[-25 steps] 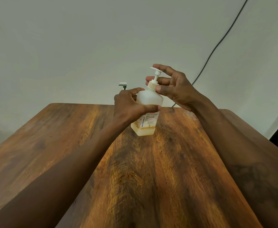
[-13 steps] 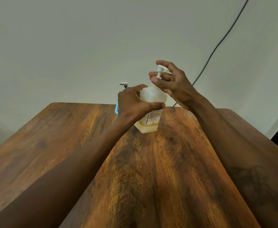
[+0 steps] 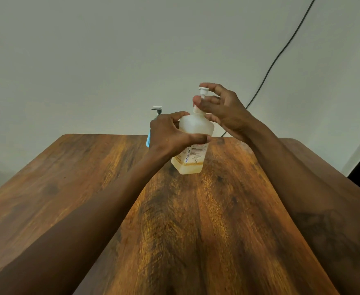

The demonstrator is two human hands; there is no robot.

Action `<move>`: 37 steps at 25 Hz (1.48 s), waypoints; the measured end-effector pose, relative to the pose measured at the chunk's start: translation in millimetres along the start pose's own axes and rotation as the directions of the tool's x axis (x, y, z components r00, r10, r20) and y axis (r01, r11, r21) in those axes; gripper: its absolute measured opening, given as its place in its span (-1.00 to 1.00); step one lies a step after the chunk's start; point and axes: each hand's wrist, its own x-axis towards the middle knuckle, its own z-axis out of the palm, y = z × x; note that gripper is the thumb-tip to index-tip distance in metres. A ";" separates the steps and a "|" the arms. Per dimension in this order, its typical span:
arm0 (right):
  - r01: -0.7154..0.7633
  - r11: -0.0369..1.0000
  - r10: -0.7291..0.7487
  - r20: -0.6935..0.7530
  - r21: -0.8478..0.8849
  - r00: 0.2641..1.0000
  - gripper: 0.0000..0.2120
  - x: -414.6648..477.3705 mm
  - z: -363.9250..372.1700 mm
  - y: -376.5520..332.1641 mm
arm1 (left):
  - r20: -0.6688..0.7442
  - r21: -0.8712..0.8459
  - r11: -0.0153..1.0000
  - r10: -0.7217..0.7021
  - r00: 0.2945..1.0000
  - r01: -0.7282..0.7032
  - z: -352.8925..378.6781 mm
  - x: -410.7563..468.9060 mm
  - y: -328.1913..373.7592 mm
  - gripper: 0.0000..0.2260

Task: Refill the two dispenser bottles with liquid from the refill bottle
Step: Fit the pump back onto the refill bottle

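The left hand is wrapped firmly around the body of a translucent white dispenser bottle, with the thumb across the front just above the printed label. Below this grasp, the bottle shows a thin layer of yellowish liquid at its bottom. The bottle leans a little to the right, and its base sits at the wooden table or just over it; I cannot tell if it touches.

Above the left hand's hold, the right hand is at the white pump head. Its fingers curl around the neck and the nozzle top, so it is grasping the pump, though how tight I cannot tell.

Just behind the left hand, on its far side, stands 1 more dispenser, a blue bottle, mostly hidden; only its edge and its dark pump show above the knuckles. A black cable runs down the pale wall behind the right wrist.
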 end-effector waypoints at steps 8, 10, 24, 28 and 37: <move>-0.020 0.968 -0.035 -0.213 -0.251 0.976 -0.24 -0.9 5.6 7.6 | -0.022 0.028 0.999 0.031 0.999 -0.030 5.0 0.1 2.7 -0.41; -0.018 0.992 0.007 -0.093 -0.126 0.996 -0.30 0.6 3.6 6.9 | -0.015 0.025 1.000 0.001 1.000 -0.001 5.8 1.9 2.4 -0.42; 0.008 1.000 -0.008 -0.061 -0.006 0.998 -0.48 0.3 -9.3 11.3 | 0.096 -0.095 0.992 -0.079 0.992 0.088 22.3 13.3 2.9 -0.34; 0.022 0.998 -0.030 -0.142 -0.055 0.989 -0.39 -1.1 -20.9 12.5 | 0.150 -0.136 0.985 -0.089 0.985 0.110 25.5 15.6 0.9 -0.35; -0.030 1.000 0.031 -0.100 0.004 0.995 -0.52 4.8 -20.9 21.7 | 0.210 -0.156 0.976 -0.121 0.970 0.155 37.6 26.9 0.8 -0.40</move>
